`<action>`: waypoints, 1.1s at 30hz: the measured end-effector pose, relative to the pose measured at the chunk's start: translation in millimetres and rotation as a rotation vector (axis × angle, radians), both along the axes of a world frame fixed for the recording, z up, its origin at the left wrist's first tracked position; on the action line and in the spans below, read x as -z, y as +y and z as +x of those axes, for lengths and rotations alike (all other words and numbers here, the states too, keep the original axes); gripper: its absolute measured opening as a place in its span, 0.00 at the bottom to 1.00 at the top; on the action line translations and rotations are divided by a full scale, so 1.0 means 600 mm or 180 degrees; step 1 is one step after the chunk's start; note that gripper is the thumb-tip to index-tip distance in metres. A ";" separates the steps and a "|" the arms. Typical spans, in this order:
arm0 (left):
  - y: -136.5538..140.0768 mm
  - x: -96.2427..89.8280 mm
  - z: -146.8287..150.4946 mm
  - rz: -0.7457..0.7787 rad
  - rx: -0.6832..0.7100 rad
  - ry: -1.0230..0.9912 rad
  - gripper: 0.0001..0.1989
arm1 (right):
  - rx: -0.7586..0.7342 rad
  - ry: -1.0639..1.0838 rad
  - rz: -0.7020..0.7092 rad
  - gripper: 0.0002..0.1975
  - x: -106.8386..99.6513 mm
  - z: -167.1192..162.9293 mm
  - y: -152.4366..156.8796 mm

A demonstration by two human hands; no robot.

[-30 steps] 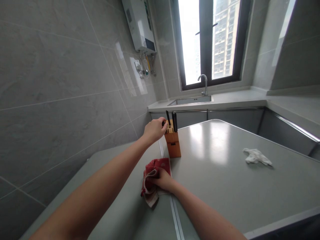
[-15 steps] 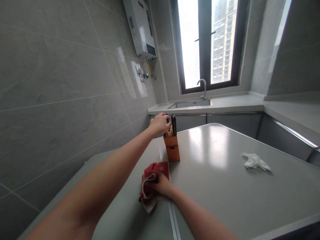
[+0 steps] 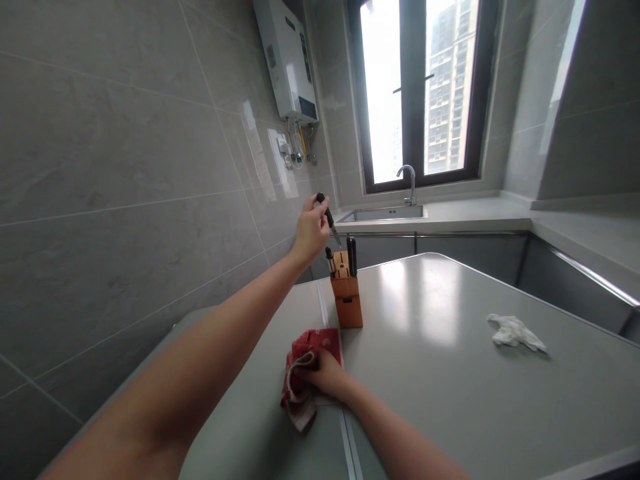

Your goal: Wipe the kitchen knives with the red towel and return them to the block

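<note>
My left hand (image 3: 313,230) grips a small knife (image 3: 328,212) by its black handle, the short blade pointing down just above the wooden knife block (image 3: 347,303). Other black-handled tools (image 3: 352,257) stand in the block's slots. Lower down, my right hand (image 3: 327,375) is closed on a bunched red cloth (image 3: 304,357) with a pale edge and underside, resting on the table by the seam in front of the block.
The light grey table (image 3: 420,400) has a metal seam running lengthwise. A crumpled white tissue (image 3: 515,332) lies at right. Behind are a counter with a sink (image 3: 383,213), a faucet (image 3: 411,183) and a window. A water heater (image 3: 287,60) hangs on the tiled wall.
My left hand has risen from the knife block, drawing the small knife up out of it. My right hand stays on the red cloth.
</note>
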State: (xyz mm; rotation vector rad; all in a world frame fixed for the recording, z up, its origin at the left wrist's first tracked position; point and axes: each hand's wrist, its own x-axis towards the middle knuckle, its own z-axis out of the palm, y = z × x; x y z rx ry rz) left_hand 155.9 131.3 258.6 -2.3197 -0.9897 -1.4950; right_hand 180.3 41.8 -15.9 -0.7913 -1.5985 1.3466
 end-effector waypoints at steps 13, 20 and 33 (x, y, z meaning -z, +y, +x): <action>-0.066 0.010 -0.199 0.0747 -0.0074 -0.1756 0.15 | 0.0106 -0.0148 -0.0103 0.19 -0.011 0.005 -0.009; -0.095 0.219 -0.310 -0.0117 -0.0742 -0.3154 0.11 | 0.0034 -0.0037 -0.0017 0.19 -0.008 0.003 -0.008; -0.145 0.433 -0.332 -0.1644 -0.0253 -0.4705 0.06 | 0.0113 -0.0171 -0.0066 0.19 0.005 0.001 -0.001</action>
